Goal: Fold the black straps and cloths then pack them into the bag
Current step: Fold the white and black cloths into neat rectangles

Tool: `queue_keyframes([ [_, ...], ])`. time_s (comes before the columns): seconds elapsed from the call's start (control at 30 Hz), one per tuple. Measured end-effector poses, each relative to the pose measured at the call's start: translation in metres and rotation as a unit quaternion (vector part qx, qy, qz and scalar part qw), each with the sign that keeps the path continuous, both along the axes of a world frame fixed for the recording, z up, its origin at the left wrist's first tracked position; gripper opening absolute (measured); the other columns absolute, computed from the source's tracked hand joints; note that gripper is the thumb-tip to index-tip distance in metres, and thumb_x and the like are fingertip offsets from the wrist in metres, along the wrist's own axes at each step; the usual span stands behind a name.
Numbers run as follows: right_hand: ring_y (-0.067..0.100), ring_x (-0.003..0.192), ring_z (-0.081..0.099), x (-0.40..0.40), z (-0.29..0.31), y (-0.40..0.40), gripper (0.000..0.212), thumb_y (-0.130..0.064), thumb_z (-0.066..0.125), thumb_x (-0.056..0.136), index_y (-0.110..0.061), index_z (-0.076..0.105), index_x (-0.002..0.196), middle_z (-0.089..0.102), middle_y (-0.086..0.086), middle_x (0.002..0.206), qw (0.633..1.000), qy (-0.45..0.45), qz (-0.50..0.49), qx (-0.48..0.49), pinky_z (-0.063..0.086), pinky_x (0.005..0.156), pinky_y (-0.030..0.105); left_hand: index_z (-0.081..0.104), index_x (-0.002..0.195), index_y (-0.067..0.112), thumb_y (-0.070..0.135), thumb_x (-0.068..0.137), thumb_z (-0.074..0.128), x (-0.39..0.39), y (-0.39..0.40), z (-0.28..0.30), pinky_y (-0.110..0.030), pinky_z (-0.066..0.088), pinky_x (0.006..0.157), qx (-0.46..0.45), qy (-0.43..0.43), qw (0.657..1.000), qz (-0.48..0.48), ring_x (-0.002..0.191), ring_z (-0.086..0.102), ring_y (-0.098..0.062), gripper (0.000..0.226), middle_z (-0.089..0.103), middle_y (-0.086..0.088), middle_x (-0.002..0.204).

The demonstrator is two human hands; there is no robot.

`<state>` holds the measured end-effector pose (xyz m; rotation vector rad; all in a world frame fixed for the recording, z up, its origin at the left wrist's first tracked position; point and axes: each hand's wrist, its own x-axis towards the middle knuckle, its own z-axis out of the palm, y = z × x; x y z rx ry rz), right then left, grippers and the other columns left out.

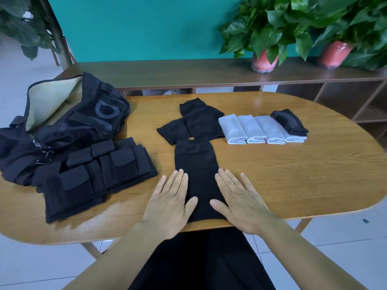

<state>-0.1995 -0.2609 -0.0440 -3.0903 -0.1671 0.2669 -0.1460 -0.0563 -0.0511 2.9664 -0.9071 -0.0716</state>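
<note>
A long black cloth lies flat on the wooden table, running from the near edge toward the middle. My left hand rests flat on its left edge, fingers straight. Along the cloth's right edge my right hand presses flat as well. Behind the cloth lie two more black cloths, overlapping. A stack of folded black straps sits at the left. The open black bag with a pale lining stands behind the straps.
Several folded white towels lie in a row at the right, with a small folded black cloth on the last one. A wooden shelf with two potted plants stands behind the table.
</note>
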Motion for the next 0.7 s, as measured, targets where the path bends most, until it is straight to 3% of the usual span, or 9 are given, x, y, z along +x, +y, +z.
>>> queue_keyframes([
  [0.07,0.008,0.142,-0.027,-0.005,0.004,-0.002,0.085,-0.069,-0.014,0.081,-0.020,-0.017,0.151,-0.024,-0.005,0.157,1.000,-0.002,-0.001,-0.005,-0.014,0.118,0.040,0.003,0.154,0.013,0.060,0.089,-0.010,-0.002,0.003,-0.002,-0.032,-0.008,0.120,-0.009,-0.016,1.000,-0.013,0.149,-0.003,-0.015,0.081,-0.002,-0.002,0.160],
  [0.13,0.010,0.146,-0.016,-0.010,0.009,-0.004,0.090,-0.069,-0.013,0.082,-0.017,-0.002,0.154,-0.011,-0.003,0.161,1.000,-0.024,0.004,-0.002,-0.011,0.118,0.039,0.036,0.149,0.012,0.058,0.097,0.012,-0.006,0.006,0.000,-0.033,0.007,0.118,-0.028,-0.031,0.999,-0.021,0.145,0.027,-0.018,0.073,0.034,-0.005,0.155],
  [0.23,0.015,0.147,0.015,-0.012,0.013,-0.003,0.099,-0.071,-0.013,0.083,-0.015,0.040,0.145,0.032,0.000,0.155,0.994,-0.100,0.012,0.047,0.004,0.117,0.034,0.050,0.139,0.018,0.058,0.094,0.017,-0.003,0.006,0.007,-0.035,0.019,0.116,-0.069,-0.025,0.997,-0.037,0.136,0.042,-0.016,0.069,0.047,0.002,0.146],
  [0.3,0.018,0.140,0.034,-0.001,0.013,-0.004,0.078,-0.064,0.011,0.092,-0.016,0.061,0.126,0.058,-0.001,0.134,0.984,-0.149,0.003,0.094,0.016,0.110,0.030,0.057,0.133,0.022,0.056,0.095,0.019,0.006,0.002,0.019,-0.035,0.026,0.110,-0.113,-0.037,0.992,-0.031,0.126,0.047,-0.015,0.063,0.052,0.006,0.138],
  [0.37,0.020,0.132,0.044,0.017,0.016,-0.003,0.048,-0.045,0.033,0.096,-0.016,0.066,0.117,0.067,-0.002,0.118,0.969,-0.208,-0.029,0.128,0.022,0.101,0.027,0.057,0.132,0.022,0.044,0.100,0.031,0.022,-0.006,0.028,-0.032,0.027,0.105,-0.139,-0.049,0.989,-0.028,0.122,0.046,-0.014,0.046,0.051,0.008,0.134],
  [0.47,0.020,0.139,0.034,0.049,0.026,0.005,0.040,-0.024,0.042,0.101,-0.014,0.049,0.139,0.052,0.003,0.140,0.967,-0.217,-0.053,0.122,0.020,0.110,0.030,0.040,0.145,0.016,0.029,0.104,0.035,0.047,-0.028,0.033,-0.032,0.021,0.112,-0.146,-0.045,0.988,-0.007,0.137,0.033,-0.018,0.044,0.037,0.002,0.150],
  [0.53,0.016,0.147,0.014,0.067,0.026,0.014,0.049,-0.023,0.035,0.103,-0.013,0.026,0.150,0.027,0.002,0.157,0.982,-0.171,-0.016,0.077,0.008,0.117,0.031,0.017,0.153,0.011,0.029,0.105,0.030,0.059,-0.042,0.030,-0.033,0.008,0.119,-0.109,-0.024,0.994,0.011,0.149,0.008,-0.020,0.053,0.013,-0.004,0.162],
  [0.6,0.015,0.149,-0.003,0.078,0.022,0.019,0.055,-0.024,0.028,0.104,-0.013,0.008,0.154,0.005,0.003,0.162,0.992,-0.125,0.030,0.014,-0.003,0.119,0.033,-0.003,0.154,0.010,0.031,0.105,0.024,0.063,-0.047,0.022,-0.036,-0.006,0.120,-0.058,0.016,0.998,0.024,0.149,-0.013,-0.019,0.060,-0.008,-0.006,0.163],
  [0.7,0.014,0.147,-0.014,0.085,0.015,0.011,0.058,-0.034,0.017,0.105,-0.012,-0.005,0.154,-0.011,0.003,0.161,0.996,-0.067,0.055,-0.033,-0.008,0.120,0.036,-0.012,0.152,0.009,0.040,0.104,0.013,0.067,-0.043,0.012,-0.039,-0.013,0.119,0.007,0.038,0.999,0.025,0.147,-0.020,-0.018,0.063,-0.016,-0.006,0.161],
])
